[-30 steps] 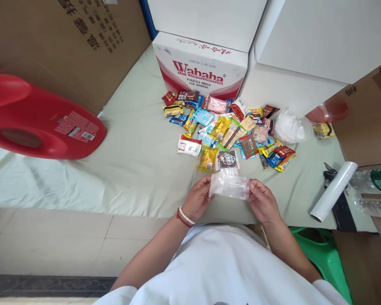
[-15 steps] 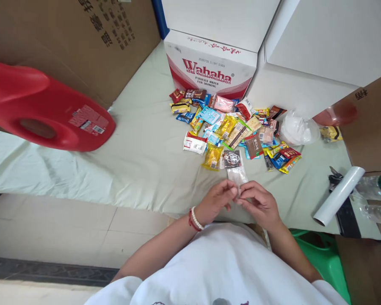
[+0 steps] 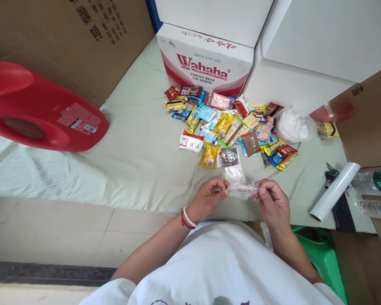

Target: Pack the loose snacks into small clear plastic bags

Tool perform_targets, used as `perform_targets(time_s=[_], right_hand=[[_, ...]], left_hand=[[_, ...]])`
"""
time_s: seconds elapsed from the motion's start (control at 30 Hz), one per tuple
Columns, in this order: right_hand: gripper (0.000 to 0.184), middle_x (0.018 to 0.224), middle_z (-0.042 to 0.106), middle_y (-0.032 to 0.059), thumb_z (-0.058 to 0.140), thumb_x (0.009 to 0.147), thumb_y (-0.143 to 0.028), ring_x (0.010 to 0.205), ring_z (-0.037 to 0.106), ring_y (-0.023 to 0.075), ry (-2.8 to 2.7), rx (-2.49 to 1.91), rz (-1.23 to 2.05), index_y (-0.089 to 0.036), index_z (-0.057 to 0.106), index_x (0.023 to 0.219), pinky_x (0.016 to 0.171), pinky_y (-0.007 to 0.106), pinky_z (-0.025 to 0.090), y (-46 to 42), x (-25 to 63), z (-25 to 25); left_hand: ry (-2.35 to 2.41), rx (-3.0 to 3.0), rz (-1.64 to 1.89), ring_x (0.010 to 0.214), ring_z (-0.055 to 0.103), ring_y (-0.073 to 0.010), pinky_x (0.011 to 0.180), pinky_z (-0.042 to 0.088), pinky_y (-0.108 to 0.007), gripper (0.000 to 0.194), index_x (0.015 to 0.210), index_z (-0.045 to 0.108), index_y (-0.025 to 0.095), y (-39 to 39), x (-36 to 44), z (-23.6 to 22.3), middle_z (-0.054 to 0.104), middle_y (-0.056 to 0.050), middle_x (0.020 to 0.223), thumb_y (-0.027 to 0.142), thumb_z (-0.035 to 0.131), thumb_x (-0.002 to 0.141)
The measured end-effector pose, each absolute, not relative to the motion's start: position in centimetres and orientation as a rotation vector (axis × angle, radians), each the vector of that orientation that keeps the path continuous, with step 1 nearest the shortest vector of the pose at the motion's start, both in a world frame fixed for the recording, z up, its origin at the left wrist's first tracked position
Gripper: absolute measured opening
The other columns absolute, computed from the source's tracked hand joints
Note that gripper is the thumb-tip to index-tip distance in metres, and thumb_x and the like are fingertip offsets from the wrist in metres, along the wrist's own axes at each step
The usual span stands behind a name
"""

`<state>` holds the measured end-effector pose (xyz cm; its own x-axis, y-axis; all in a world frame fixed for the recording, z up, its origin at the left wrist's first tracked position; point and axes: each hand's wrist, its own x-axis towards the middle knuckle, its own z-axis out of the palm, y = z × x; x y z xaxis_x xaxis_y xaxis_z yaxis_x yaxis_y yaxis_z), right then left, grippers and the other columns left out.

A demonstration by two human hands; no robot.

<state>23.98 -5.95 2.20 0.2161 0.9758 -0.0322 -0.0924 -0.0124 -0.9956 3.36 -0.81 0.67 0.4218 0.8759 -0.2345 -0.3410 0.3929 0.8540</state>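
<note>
A small clear plastic bag (image 3: pixel 242 190) is stretched sideways between my two hands, near the table's front edge. My left hand (image 3: pixel 211 195) pinches its left end, and my right hand (image 3: pixel 272 201) pinches the right end between thumb and fingers. Just beyond it lies another clear piece of plastic (image 3: pixel 234 173), with a black-and-white printed packet (image 3: pixel 229 157) at its far end. Past these spreads a pile of small wrapped snacks, among them a yellow packet (image 3: pixel 209 155), a white-and-red packet (image 3: pixel 191 141) and a brown packet (image 3: pixel 251 143).
A Wahaba-style white-and-red carton (image 3: pixel 206 63) stands behind the pile. At left is a big red jug (image 3: pixel 53 112). To the right are crumpled clear plastic (image 3: pixel 295 125), a white roll (image 3: pixel 335 192), plastic bottles (image 3: pixel 379 184) and a green stool (image 3: pixel 328 262) below.
My hands were close together at the fingertips; they have moved apart, the right one to the right, and the clear bag is now spread out between them.
</note>
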Motion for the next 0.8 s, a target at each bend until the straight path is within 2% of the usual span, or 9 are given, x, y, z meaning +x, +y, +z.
perform_targets(time_s=[0.07,0.13,0.33,0.4,0.5,0.57,0.63,0.73,0.8], right_hand=[[0.013,0.09,0.058,0.002,0.065,0.099,-0.033,0.068,0.051,0.0148,-1.035,-1.224,1.105,-0.026,0.064,0.088,0.064,0.03,0.041,-5.7,24.1,3.1],[0.011,0.087,0.061,0.003,0.066,0.098,-0.03,0.071,0.054,0.0167,-1.234,-1.172,1.127,-0.026,0.066,0.087,0.065,0.031,0.043,-5.5,24.1,4.2],[0.005,0.1,0.072,0.0076,0.069,0.093,-0.023,0.09,0.066,0.0226,-1.871,-1.19,1.043,-0.026,0.073,0.093,0.082,0.037,0.051,-5.1,23.4,4.9],[0.007,0.098,0.072,0.0068,0.068,0.095,-0.031,0.09,0.066,0.0221,-1.791,-1.285,1.113,-0.026,0.073,0.095,0.082,0.036,0.052,-5.0,23.2,4.1],[0.025,0.095,0.072,0.0058,0.065,0.096,-0.048,0.085,0.065,0.0202,-1.422,-1.432,1.375,-0.024,0.072,0.099,0.073,0.032,0.054,-4.5,22.8,2.7],[0.036,0.102,0.072,0.0063,0.071,0.09,-0.056,0.085,0.066,0.0195,-1.144,-1.425,1.589,-0.023,0.071,0.105,0.068,0.03,0.055,-4.0,22.1,2.1],[0.048,0.103,0.071,0.0052,0.082,0.08,-0.054,0.083,0.066,0.0179,-0.928,-1.358,1.777,-0.024,0.068,0.115,0.064,0.028,0.054,-3.2,21.0,1.7],[0.061,0.085,0.066,-0.0019,0.092,0.067,-0.044,0.061,0.054,0.0101,-0.722,-1.313,1.852,-0.026,0.067,0.118,0.05,0.021,0.043,-2.1,19.3,1.2],[0.051,0.072,0.059,-0.0054,0.091,0.066,-0.043,0.052,0.042,0.0074,-0.715,-1.348,1.731,-0.023,0.069,0.108,0.045,0.019,0.033,-1.4,18.6,0.9]], left_hand=[[0.763,0.789,0.896,0.088,0.06,-0.0157,0.08,0.05,-0.029,0.035,0.068,0.058,0.017,-1.0,3.4,1.1,0.064,-0.004,0.09,0.038,0.085,0.075],[0.792,0.655,0.945,0.08,0.059,-0.0132,0.076,0.051,-0.028,0.034,0.067,0.054,0.017,-0.9,3.4,1.4,0.064,-0.003,0.089,0.032,0.084,0.074],[0.857,0.237,1.066,0.07,0.057,-0.0092,0.065,0.047,-0.022,0.034,0.074,0.052,0.019,0.5,2.2,1.9,0.064,0.001,0.085,0.022,0.083,0.063],[0.877,0.228,1.097,0.069,0.054,-0.0083,0.065,0.045,-0.021,0.033,0.079,0.055,0.019,0.6,1.8,1.9,0.06,0.003,0.082,0.016,0.082,0.06],[0.89,0.291,1.126,0.068,0.049,-0.008,0.063,0.041,-0.021,0.032,0.086,0.059,0.02,0.2,1.8,1.8,0.056,0.004,0.082,0.015,0.077,0.06],[0.888,0.366,1.128,0.071,0.049,-0.0088,0.064,0.04,-0.022,0.032,0.087,0.059,0.02,-0.4,2.1,1.6,0.054,0.003,0.085,0.017,0.078,0.062],[0.894,0.48,1.126,0.074,0.048,-0.0095,0.068,0.04,-0.022,0.034,0.086,0.057,0.02,-0.9,2.4,1.3,0.052,0.003,0.086,0.02,0.083,0.063],[0.924,0.634,1.136,0.075,0.045,-0.0107,0.072,0.041,-0.024,0.04,0.088,0.056,0.021,-1.5,2.3,0.6,0.052,0.002,0.088,0.025,0.088,0.063],[0.934,0.66,1.149,0.077,0.045,-0.012,0.073,0.04,-0.025,0.04,0.094,0.059,0.021,-1.8,1.7,0.2,0.053,0.001,0.091,0.027,0.086,0.064]])
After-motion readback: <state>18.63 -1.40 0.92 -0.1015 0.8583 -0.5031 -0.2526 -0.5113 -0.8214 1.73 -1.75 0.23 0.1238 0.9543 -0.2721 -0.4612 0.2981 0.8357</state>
